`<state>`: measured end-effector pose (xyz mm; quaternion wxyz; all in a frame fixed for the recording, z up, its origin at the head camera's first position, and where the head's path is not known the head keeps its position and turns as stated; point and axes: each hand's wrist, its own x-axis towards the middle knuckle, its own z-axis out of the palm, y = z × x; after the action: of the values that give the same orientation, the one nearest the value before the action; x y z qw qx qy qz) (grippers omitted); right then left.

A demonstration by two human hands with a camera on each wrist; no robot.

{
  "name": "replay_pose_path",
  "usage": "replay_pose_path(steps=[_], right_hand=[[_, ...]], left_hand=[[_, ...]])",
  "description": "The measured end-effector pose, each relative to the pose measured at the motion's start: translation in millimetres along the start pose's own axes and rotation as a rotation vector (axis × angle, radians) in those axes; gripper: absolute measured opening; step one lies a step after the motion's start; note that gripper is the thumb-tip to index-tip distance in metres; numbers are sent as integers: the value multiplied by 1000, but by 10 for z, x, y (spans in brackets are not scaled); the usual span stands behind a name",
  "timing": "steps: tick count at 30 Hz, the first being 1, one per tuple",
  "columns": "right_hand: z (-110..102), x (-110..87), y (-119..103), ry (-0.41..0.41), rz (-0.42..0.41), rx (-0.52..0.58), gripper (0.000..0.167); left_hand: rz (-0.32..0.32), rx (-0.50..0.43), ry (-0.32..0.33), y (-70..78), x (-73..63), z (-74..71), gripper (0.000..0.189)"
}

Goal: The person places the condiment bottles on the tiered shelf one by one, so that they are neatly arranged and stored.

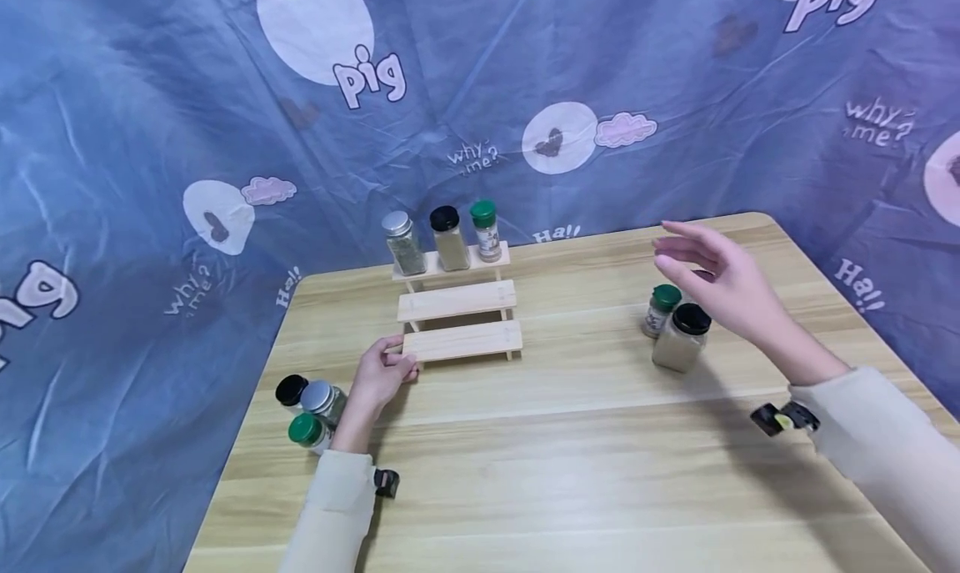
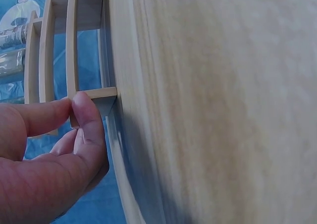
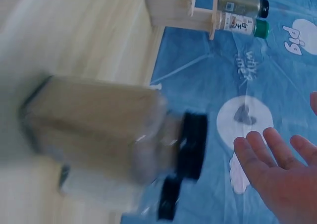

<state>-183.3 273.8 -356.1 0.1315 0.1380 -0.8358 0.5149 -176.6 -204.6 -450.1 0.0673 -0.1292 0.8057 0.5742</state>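
My left hand [image 1: 378, 374] pinches the left end of the lowest shelf of a three-tier wooden rack [image 1: 461, 341], thumb and finger on the board's edge in the left wrist view. Along the top tier stand a silver-capped spice jar [image 1: 406, 248], a black-capped one [image 1: 452, 243] and a green-capped one [image 1: 487, 235]; the two lower tiers are bare. Held in the air with fingers extended, my right hand [image 1: 720, 281] has nothing in it. Below it are a black-capped jar of tan powder [image 1: 678, 348] and a green-capped jar [image 1: 660, 310]; another dark-capped jar is mostly hidden behind the hand.
By my left forearm stand a black-capped jar [image 1: 291, 389], a silver-capped jar [image 1: 324, 399] and a green-capped jar [image 1: 309, 431], close together near the table's left edge. A blue printed cloth [image 1: 450, 81] hangs behind the wooden table [image 1: 540, 473].
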Motion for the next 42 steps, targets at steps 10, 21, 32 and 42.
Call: replay_pose_path(steps=[10,21,32,42], right_hand=[[-85,-515,172,26,-10,21,52],[-16,-781,478,38,67,11,55],[-13,-972,835,-66,164,-54,60],[30,-982,864,-107,126,-46,50]], left_hand=[[-18,-43,7,-62,0,-56,54],[-13,-50,12,-61,22,-50,53],[-13,-25,5,-83,-14,-16,52],[-7,-9,11,-49,30,-10,53]])
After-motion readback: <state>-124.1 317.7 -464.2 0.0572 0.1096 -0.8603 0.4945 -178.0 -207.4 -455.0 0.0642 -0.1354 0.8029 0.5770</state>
